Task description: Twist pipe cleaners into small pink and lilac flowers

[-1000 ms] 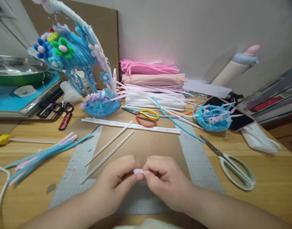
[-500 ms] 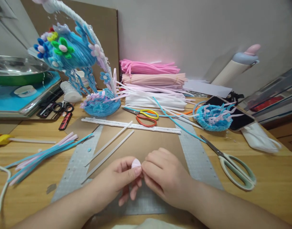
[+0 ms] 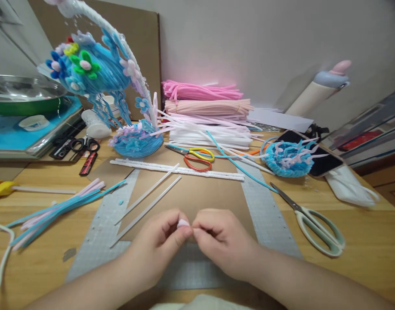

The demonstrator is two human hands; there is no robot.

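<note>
Between the thumb and curled fingers of my left hand [image 3: 167,234] is a small pale pink fuzzy piece [image 3: 183,223], mostly covered; it looks like a curled pipe cleaner. My right hand [image 3: 221,241] is closed in a pinch right beside it, fingertips meeting those of the left. What the right fingertips grip is hidden. Both hands hover over a brown cardboard sheet [image 3: 191,196] lying on a grey cutting mat [image 3: 271,228]. Just beyond the left hand, two translucent glue sticks [image 3: 146,211] lie slanted on the cardboard.
White pipe cleaners [image 3: 181,170] and red-yellow scissors [image 3: 200,159] lie ahead. Green-handled scissors [image 3: 320,232] rest at right, near a blue fuzzy base [image 3: 289,159]. A blue flowered pipe-cleaner lamp shape [image 3: 100,73] stands back left. Blue and pink pipe cleaners [image 3: 62,211] lie left.
My right hand has rolled, its knuckles lowering and its fingers turning inward. The left fingers have curled in, covering more of the pink piece.
</note>
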